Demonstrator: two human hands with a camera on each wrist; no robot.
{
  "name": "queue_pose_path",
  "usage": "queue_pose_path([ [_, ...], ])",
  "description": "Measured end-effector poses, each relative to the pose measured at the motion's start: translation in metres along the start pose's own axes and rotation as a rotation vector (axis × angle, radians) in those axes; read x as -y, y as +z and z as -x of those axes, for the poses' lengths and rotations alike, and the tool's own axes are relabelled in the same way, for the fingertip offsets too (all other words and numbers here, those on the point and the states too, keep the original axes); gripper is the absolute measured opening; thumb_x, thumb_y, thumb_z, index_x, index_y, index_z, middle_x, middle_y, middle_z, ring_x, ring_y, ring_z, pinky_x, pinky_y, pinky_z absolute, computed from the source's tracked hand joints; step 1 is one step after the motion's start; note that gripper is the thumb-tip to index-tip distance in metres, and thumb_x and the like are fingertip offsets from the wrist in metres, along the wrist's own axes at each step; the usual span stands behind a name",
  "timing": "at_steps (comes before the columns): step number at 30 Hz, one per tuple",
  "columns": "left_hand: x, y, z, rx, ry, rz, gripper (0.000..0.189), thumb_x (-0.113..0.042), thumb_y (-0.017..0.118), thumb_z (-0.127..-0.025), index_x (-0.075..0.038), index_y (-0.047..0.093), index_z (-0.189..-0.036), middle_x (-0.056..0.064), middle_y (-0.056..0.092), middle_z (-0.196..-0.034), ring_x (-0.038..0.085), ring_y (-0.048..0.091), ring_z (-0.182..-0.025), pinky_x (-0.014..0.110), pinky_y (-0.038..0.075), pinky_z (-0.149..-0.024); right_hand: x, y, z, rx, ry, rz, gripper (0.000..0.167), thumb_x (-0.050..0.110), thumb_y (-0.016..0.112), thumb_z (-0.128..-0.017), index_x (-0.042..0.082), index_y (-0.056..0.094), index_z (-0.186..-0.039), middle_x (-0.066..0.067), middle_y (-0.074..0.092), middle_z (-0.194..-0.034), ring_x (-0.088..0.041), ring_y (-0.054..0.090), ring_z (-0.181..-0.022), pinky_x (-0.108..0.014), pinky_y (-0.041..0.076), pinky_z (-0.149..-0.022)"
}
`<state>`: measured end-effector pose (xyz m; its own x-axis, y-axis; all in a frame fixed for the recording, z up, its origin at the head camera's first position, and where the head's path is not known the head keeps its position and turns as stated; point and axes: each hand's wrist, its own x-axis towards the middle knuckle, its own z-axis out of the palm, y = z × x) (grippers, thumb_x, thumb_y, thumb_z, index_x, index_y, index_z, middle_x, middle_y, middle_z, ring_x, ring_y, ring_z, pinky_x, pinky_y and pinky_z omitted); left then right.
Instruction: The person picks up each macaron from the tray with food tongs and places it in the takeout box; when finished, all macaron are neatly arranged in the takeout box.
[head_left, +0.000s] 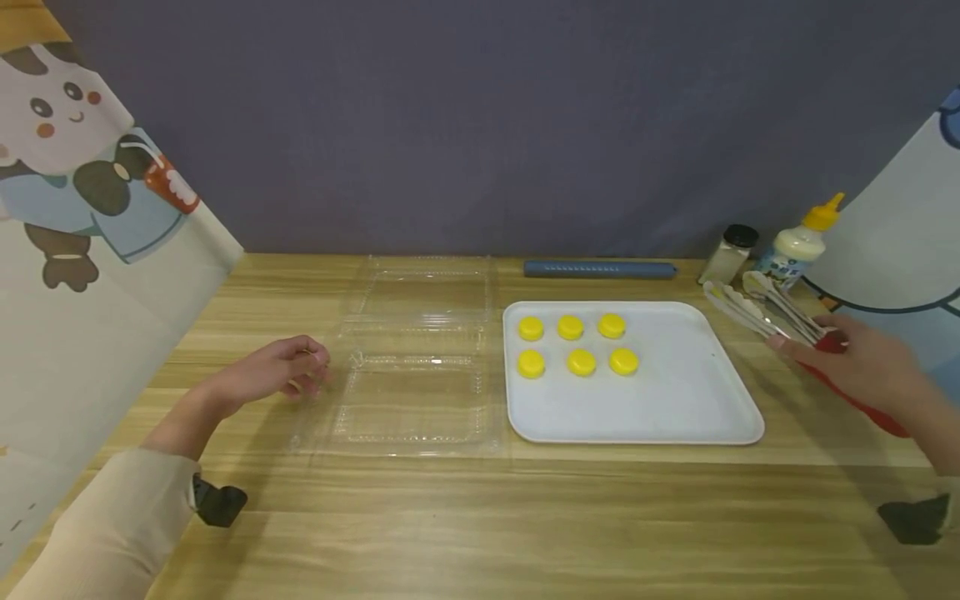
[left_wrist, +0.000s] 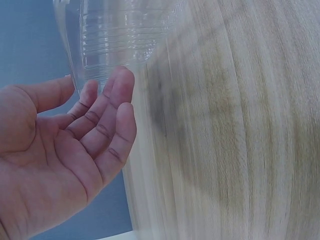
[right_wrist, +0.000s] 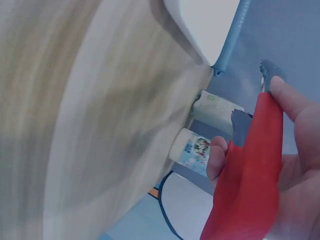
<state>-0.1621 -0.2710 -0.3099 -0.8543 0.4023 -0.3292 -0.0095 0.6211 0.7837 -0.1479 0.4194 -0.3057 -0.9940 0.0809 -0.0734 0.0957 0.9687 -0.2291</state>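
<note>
My left hand [head_left: 288, 371] is beside the left edge of an open clear plastic clamshell box [head_left: 408, 400], its fingers loosely bent. In the left wrist view the thumb tip is close to the rim of the box; whether it touches cannot be told. My right hand [head_left: 862, 358] grips metal tongs with red handles [right_wrist: 250, 185], their arms spread apart, right of a white tray [head_left: 697, 392]. On the left part of the tray sit several yellow round pieces [head_left: 581, 362] in two rows.
A blue-grey bar [head_left: 600, 269] lies behind the tray. At the back right stand a small jar with a black lid [head_left: 727, 254] and a squeeze bottle with a yellow nozzle [head_left: 798, 246]. A dark cloth panel [head_left: 480, 125] closes off the rear of the wooden table [head_left: 480, 525].
</note>
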Motion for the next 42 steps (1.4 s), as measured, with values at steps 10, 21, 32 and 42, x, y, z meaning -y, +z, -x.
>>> queue_pose_path([
  [10,0.003,0.0,-0.001,0.003,0.002,0.01,0.031,-0.022,0.038,-0.112,0.006,0.048,-0.123,0.017,0.06,-0.119,0.025,0.064,-0.098,0.038,0.051,-0.083,0.011,-0.01,0.002,0.002,-0.053,0.035,0.089,0.055,0.053,-0.102,-0.023,0.033,-0.139,-0.056,0.037,-0.128,-0.07,0.046,-0.105,-0.075,0.041,-0.083],
  [21,0.004,0.0,-0.001,0.005,0.0,0.03,0.033,-0.025,0.039,-0.112,0.005,0.048,-0.124,0.018,0.06,-0.122,0.026,0.063,-0.101,0.038,0.051,-0.083,0.026,-0.016,0.003,-0.015,-0.119,0.045,0.085,0.055,0.059,-0.098,-0.017,0.043,-0.139,-0.052,0.045,-0.124,-0.062,0.056,-0.095,-0.065,0.049,-0.07],
  [32,0.005,-0.002,-0.001,0.02,0.009,0.035,0.035,-0.026,0.038,-0.112,0.005,0.048,-0.125,0.017,0.061,-0.123,0.028,0.063,-0.106,0.04,0.051,-0.086,0.055,-0.02,0.014,0.035,-0.207,0.094,0.078,0.058,0.066,-0.094,-0.002,0.054,-0.143,-0.011,0.065,-0.081,-0.022,0.049,-0.065,-0.035,0.039,-0.055],
  [42,0.001,-0.002,0.0,0.039,0.01,0.016,0.036,-0.027,0.039,-0.112,0.005,0.049,-0.126,0.016,0.06,-0.122,0.026,0.063,-0.103,0.039,0.052,-0.085,0.077,-0.011,0.025,0.038,-0.258,0.092,0.072,0.059,0.069,-0.091,0.007,0.061,-0.14,-0.004,0.055,-0.068,-0.019,0.043,-0.061,-0.033,0.033,-0.053],
])
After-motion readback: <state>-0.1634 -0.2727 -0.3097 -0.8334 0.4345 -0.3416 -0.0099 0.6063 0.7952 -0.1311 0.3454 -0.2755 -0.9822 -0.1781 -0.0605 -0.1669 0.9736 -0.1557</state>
